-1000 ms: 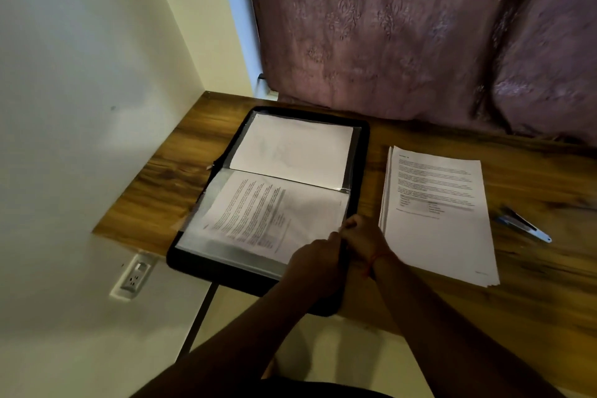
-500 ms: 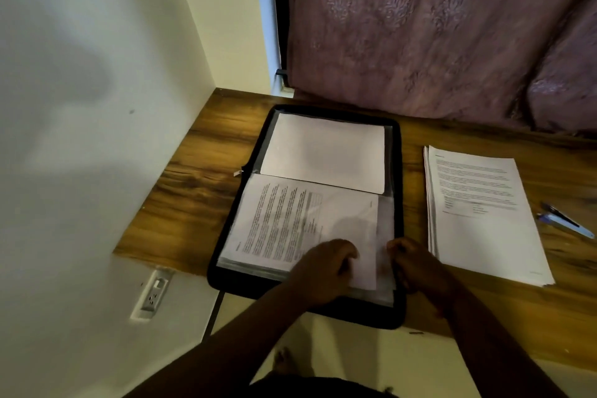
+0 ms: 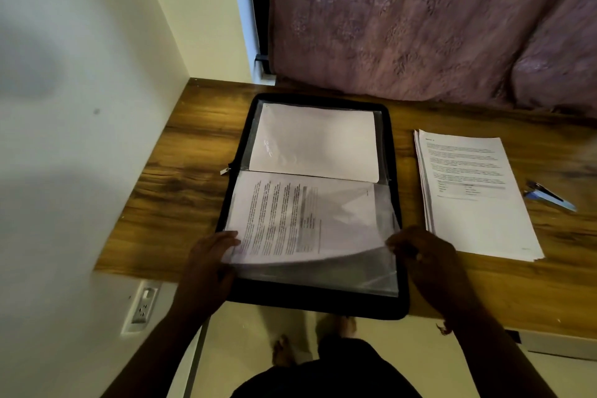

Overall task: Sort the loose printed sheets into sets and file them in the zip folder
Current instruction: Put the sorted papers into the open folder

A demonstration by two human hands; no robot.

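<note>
A: Where the zip folder [image 3: 394, 152] lies open on the wooden counter [image 3: 181, 171], what does each half contain?

B: The far half holds a blank-faced white sheet [image 3: 315, 142] under a clear sleeve. The near half holds a printed sheet [image 3: 290, 220], text running sideways to the viewer, lying on a stack of clear plastic sleeves [image 3: 365, 278].

A: State of the hands?

B: The left hand [image 3: 210, 265] grips the near left corner of the printed sheet, fingers curled over its edge. The right hand [image 3: 423, 255] pinches the near right corner. That near edge is raised off the sleeves below.

A: Condition of the folder?

B: Black fabric border, zip track all round, a metal zip pull [image 3: 225, 170] showing at the left hinge. Its near edge overhangs the counter front.

A: Remaining sheets?

B: A stack of printed pages [image 3: 475, 197] lies on the counter just right of the folder, apart from it. A blue-and-black pen [image 3: 549, 195] lies right of the stack.
</note>
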